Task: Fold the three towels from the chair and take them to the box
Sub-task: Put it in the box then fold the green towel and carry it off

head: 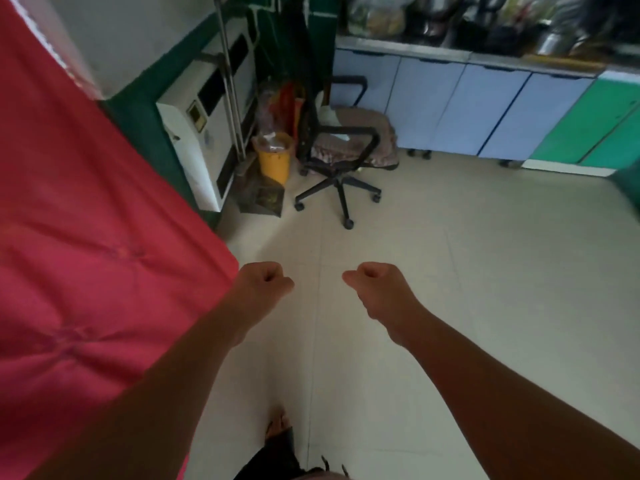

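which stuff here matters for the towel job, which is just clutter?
Job: chair with cloth, likely the towels, on its seat; left hand and right hand, both fisted, empty. No box in view.

Clutter: red bedding, yellow bin, white appliance, blue cabinets, counter pots.

The clutter on the counter [485, 26] along the top edge is blurred and cut off, so single items cannot be told apart. Cloth on the chair [341, 143] seat is too indistinct to count as separate towels. The red bedcover [86, 237] runs off the left edge.
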